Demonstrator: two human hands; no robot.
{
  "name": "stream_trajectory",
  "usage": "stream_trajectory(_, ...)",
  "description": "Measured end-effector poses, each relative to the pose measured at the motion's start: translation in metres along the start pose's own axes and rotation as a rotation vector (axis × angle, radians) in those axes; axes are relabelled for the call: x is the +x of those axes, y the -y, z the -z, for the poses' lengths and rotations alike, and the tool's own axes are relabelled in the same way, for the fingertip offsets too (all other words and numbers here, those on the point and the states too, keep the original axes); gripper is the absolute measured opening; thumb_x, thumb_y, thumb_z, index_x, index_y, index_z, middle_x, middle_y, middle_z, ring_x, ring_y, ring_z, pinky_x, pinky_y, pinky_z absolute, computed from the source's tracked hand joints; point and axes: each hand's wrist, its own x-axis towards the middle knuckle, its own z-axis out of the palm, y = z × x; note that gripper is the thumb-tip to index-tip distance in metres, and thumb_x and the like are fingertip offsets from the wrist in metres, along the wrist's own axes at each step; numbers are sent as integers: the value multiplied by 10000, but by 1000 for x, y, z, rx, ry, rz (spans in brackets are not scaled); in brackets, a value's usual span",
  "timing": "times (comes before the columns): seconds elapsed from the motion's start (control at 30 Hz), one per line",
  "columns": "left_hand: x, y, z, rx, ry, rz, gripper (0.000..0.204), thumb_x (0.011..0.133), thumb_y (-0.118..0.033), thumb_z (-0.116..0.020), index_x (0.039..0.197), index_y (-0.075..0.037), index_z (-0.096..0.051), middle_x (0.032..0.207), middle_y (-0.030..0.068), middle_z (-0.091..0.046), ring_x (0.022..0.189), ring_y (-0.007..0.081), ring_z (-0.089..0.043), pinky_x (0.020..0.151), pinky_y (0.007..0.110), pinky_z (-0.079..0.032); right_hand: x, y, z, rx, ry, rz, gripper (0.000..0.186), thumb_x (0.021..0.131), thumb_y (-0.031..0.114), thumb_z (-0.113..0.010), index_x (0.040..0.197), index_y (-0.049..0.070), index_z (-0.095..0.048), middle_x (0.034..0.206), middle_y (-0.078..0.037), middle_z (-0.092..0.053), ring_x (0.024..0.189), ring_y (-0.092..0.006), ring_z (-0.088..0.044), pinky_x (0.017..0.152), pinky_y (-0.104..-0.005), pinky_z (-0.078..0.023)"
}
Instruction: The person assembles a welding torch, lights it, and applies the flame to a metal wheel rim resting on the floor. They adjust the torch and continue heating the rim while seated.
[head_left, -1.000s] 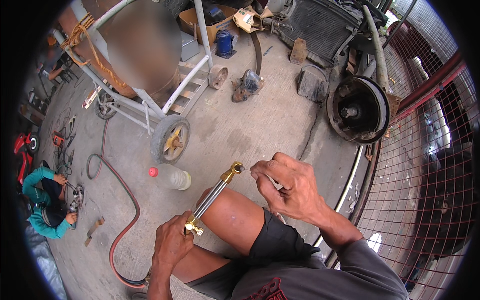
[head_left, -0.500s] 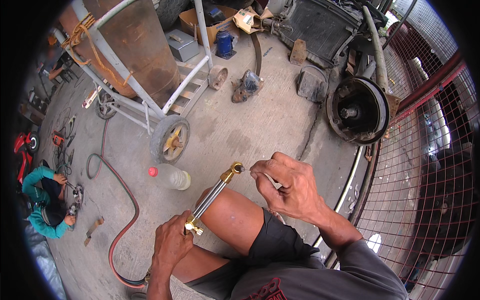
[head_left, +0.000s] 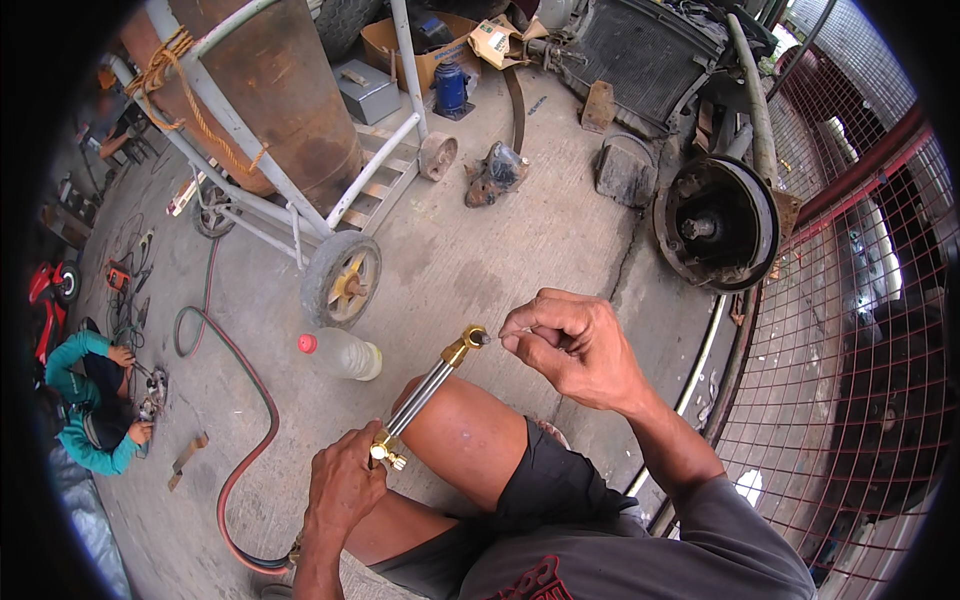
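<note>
A cutting torch (head_left: pixel 425 393) with steel tubes and a brass head slants up across my raised knee. Closed around its handle, by the brass valve knob, is my left hand (head_left: pixel 343 482). My right hand (head_left: pixel 582 352) is at the torch's nozzle, thumb and forefinger pinched together just off the tip. Whatever those fingertips hold is too small to make out. From the handle's lower end a red and dark twin hose (head_left: pixel 262 385) curves away over the floor. A clear plastic bottle (head_left: pixel 345 355) with a red cap lies beyond my knee.
A wheeled metal cart (head_left: pixel 340 275) carrying a rusty cylinder stands ahead left. Farther off are a blue bottle jack (head_left: pixel 452 90), a greasy metal part (head_left: pixel 497 175) and a round drum-like housing (head_left: pixel 715 222). Red mesh fencing (head_left: pixel 840 340) runs along the right. Another person (head_left: pixel 95 390) works far left.
My right hand has rolled slightly at the nozzle, its fingers curling and the thumb shifting, with the pinch kept. The torch and my left hand stay in place.
</note>
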Motion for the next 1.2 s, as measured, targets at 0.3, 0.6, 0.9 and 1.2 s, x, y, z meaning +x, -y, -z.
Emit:
stream_trajectory(0.3, 0, -1, 0, 4, -5, 8, 563, 808, -13, -673, 1369, 29, -668, 1120, 227, -748, 970, 422, -739, 862, 499, -591, 5, -8, 3, 188, 72, -162, 58, 943, 13, -782, 997, 10, -802, 834, 20, -658, 682, -31, -453, 621, -256, -381)
stream_trajectory(0.6, -1, -1, 0, 21, -3, 15, 570, 809, -20, -681, 1377, 25, -662, 1119, 222, -746, 971, 421, -737, 862, 504, -587, 10, -17, 3, 347, 134, -262, 54, 944, 7, -779, 990, 14, -807, 852, 46, -688, 702, -19, -470, 635, -237, -386)
stream_trajectory(0.9, 0, -2, 1, 4, 5, 16, 578, 798, -10, -679, 1374, 25, -660, 1112, 212, -744, 967, 419, -732, 861, 505, -586, 1, -20, 13, 302, -93, -252, 79, 969, 102, -788, 993, 29, -767, 696, 95, -537, 641, -9, -401, 588, -232, -332)
stream_trajectory(1.2, 0, -3, -1, 39, -12, -8, 576, 797, -1, -684, 1372, 26, -657, 1070, 206, -738, 936, 404, -736, 829, 493, -595, -2, -4, -17, 348, -1, -264, 174, 961, 158, -851, 1030, 24, -764, 682, 129, -398, 603, -12, -327, 545, -235, -289)
